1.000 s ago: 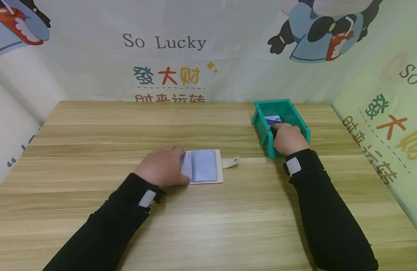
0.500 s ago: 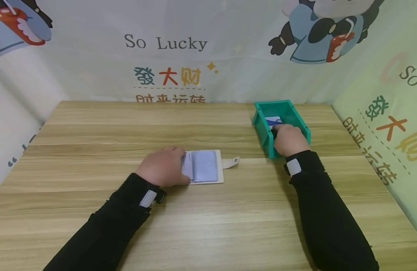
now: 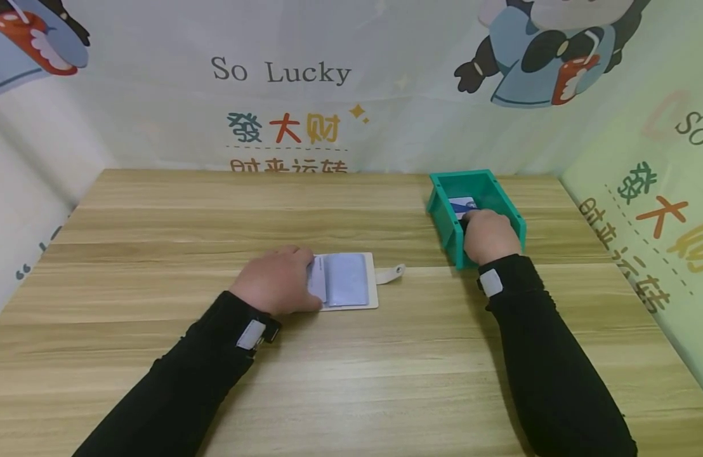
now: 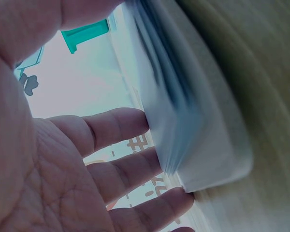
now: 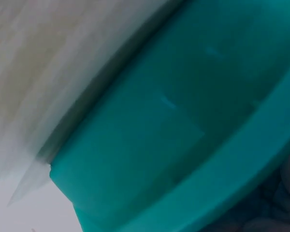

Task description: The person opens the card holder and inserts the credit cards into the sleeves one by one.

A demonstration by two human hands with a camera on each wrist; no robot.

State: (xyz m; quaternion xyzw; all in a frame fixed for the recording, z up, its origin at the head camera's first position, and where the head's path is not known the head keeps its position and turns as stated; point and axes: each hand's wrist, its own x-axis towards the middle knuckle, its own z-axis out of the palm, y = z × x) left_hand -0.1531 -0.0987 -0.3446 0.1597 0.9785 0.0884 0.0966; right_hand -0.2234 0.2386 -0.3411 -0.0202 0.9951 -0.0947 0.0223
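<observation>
In the head view an opened card holder [image 3: 347, 279] with pale, see-through sleeves lies on the table. My left hand [image 3: 277, 281] holds its left part, thumb at the near edge and fingers at the far side. In the left wrist view, fingertips touch the edges of the stacked sleeves [image 4: 176, 116]. My right hand [image 3: 491, 236] reaches over the low front of a green bin [image 3: 443, 222], its fingers hidden inside. Beyond it a white and blue card [image 3: 462, 204] shows in the bin. The right wrist view shows mostly the bin's green wall [image 5: 150, 145].
A strap [image 3: 391, 274] with a snap sticks out from the holder's right side, on the wooden table [image 3: 351, 381]. A printed cloth [image 3: 408, 82] hangs behind the table and along its sides.
Both hands stay almost where they were, the left at the card holder and the right in the bin. The whole head view has shifted very slightly.
</observation>
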